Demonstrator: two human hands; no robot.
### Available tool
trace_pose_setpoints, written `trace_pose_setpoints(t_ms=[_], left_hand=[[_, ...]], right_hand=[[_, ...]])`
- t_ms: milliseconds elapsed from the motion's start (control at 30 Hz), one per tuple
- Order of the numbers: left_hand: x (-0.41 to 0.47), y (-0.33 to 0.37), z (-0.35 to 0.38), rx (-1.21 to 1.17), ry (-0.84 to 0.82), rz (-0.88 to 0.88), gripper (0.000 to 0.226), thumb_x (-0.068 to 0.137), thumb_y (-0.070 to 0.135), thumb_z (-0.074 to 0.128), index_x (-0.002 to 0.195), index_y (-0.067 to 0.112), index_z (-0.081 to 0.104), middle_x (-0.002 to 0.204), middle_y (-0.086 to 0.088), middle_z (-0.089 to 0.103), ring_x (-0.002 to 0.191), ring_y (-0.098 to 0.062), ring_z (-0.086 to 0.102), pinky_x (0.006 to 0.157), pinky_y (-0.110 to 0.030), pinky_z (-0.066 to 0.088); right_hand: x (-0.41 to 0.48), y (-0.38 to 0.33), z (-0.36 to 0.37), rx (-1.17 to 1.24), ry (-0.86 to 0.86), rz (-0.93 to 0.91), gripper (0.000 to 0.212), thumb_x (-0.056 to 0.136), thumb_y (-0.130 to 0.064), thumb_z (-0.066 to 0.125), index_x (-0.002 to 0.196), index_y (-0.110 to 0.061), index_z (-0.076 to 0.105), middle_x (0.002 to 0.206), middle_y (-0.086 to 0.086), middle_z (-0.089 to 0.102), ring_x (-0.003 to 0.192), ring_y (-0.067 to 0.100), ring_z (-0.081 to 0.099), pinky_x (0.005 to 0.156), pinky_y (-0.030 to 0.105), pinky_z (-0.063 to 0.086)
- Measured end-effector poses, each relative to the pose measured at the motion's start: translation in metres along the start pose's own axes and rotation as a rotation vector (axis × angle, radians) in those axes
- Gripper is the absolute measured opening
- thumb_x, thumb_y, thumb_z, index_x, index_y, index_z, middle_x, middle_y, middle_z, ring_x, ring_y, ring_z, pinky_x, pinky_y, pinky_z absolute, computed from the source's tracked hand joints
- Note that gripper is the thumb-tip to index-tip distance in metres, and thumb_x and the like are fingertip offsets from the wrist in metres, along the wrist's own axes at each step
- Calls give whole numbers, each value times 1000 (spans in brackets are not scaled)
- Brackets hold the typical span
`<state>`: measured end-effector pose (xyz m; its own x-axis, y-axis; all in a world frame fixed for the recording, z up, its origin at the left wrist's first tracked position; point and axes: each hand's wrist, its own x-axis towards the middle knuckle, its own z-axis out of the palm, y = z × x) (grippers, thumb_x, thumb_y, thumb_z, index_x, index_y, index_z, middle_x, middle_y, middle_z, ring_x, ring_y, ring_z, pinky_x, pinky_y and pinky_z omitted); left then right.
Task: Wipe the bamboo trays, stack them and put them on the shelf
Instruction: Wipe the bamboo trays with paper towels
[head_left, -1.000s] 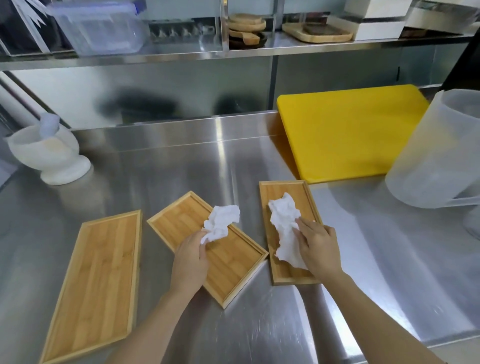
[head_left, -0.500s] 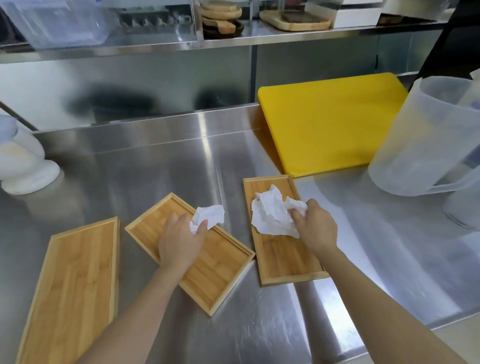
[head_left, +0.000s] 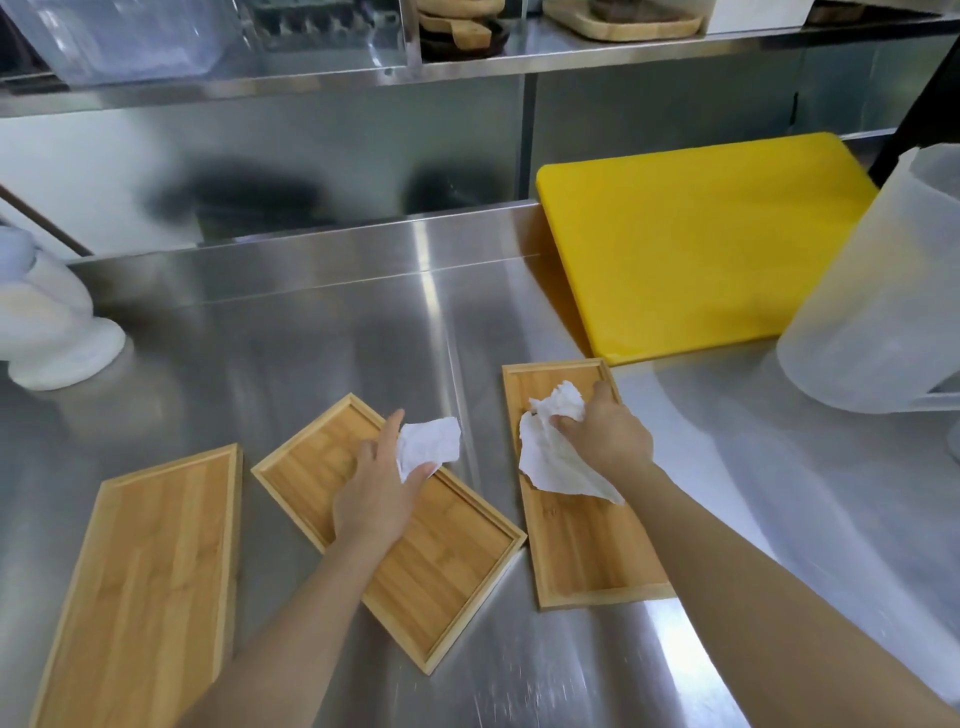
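Three bamboo trays lie on the steel counter. The left tray (head_left: 150, 571) is untouched. My left hand (head_left: 376, 493) rests on the middle tray (head_left: 447, 566), which lies at an angle, and holds a crumpled white tissue (head_left: 428, 449) under the thumb near the tray's far edge. My right hand (head_left: 605, 434) presses another white tissue (head_left: 553, 457) onto the far half of the right tray (head_left: 587, 551). The shelf (head_left: 467, 67) runs above the counter's back wall.
A yellow cutting board (head_left: 696, 239) leans at the back right, just beyond the right tray. A translucent plastic jug (head_left: 883, 291) stands at the right edge. A white mortar (head_left: 47, 322) sits far left. The shelf holds wooden boards (head_left: 623, 21) and a clear container (head_left: 124, 36).
Both hands have slid their tissues away from me along the trays, the right one from the tray's middle to its far half. The camera has tilted down and to the right.
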<state>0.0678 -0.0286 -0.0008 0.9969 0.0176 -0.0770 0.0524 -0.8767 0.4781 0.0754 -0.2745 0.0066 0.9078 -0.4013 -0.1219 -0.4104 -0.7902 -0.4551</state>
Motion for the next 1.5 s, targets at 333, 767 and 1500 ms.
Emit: trace_pose_setpoints(t_ms=[333,767,1500], left_hand=[[0,-1,2,-20,58,1,31,94,39,45,115,20,58,104,2,55,77,-15,52,58,-27,38],[5,39,-11,-257,154,-56,13,88,15,50,79,19,42,65,6,49,53,-14,44,44,-27,29],[-30,161,83,172,-272,255,30,93,18,33,115,11,52,151,0,34,109,-30,54,65,-28,37]], right_hand=[[9,-1,0,-52,-30,-63,31,91,-22,45,115,-3,46,106,19,61,97,34,59,76,39,46],[5,6,-30,392,163,-138,16,86,-6,42,102,-7,46,86,6,56,76,28,54,59,32,41],[-52,132,-70,226,231,13,1,83,-9,47,84,-9,48,70,9,52,64,32,47,56,36,37]])
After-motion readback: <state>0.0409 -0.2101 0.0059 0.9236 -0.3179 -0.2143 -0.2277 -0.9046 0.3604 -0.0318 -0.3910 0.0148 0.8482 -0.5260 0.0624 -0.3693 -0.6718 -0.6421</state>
